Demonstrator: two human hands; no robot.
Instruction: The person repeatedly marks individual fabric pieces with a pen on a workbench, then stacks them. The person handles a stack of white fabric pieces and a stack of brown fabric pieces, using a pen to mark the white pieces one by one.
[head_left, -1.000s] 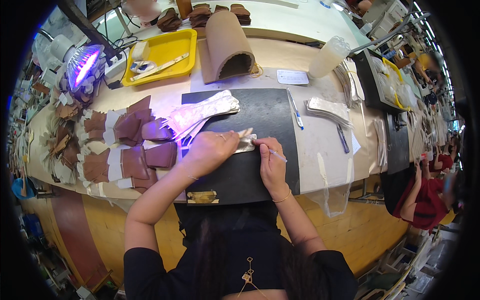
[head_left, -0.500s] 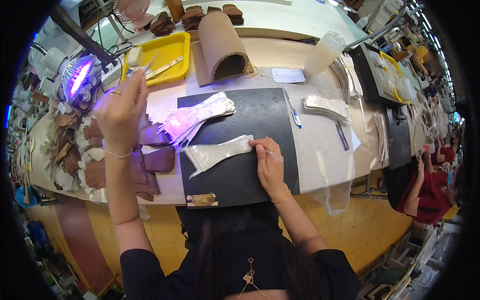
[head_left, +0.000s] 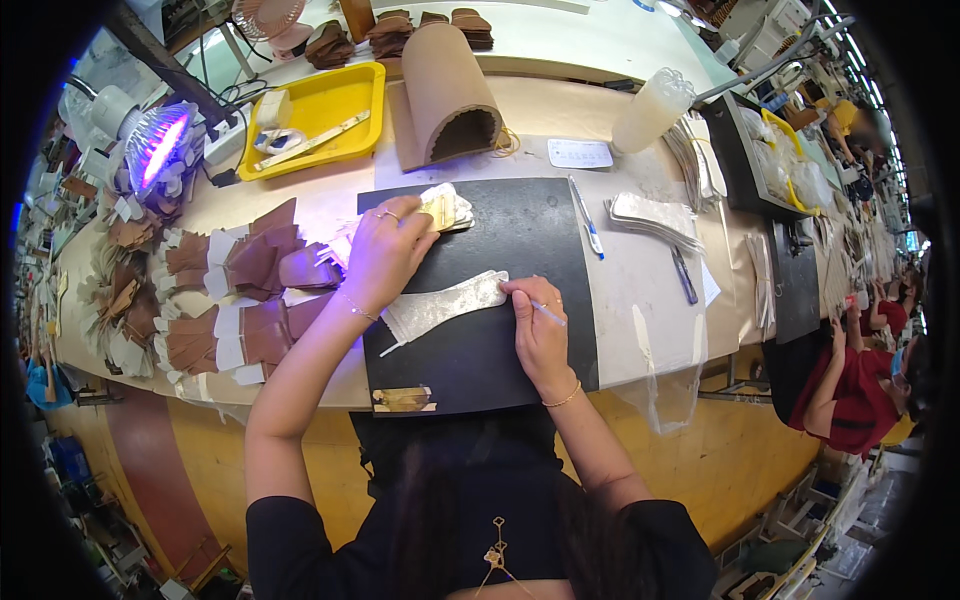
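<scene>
My right hand (head_left: 541, 338) is closed, a thin translucent stick (head_left: 548, 314) sticking out between its fingers. Its thumb and fingertip touch the narrow end of a single silvery-white piece (head_left: 440, 310) with a fringed, wider left end. That piece lies flat on a black mat (head_left: 530, 240). Above it, my left hand (head_left: 385, 250) reaches over a stack of similar pieces (head_left: 462, 212), its fingers curled down. A yellowish patch (head_left: 440, 210) shows at those fingertips; whether it is a separate thing I cannot tell. The hand hides most of the stack.
Left lie bundles of brown pieces (head_left: 262, 250) beside a lit purple lamp (head_left: 160, 145). Behind are a yellow tray (head_left: 376, 110) and brown arched form (head_left: 440, 80). Right are a pen (head_left: 586, 218), another white stack (head_left: 655, 215), and a cloudy bottle (head_left: 652, 110). A co-worker (head_left: 850, 390) is at far right.
My left hand has come down and right, from raised near the yellow tray to the stack on the mat. The right hand and the single piece stay about where they were.
</scene>
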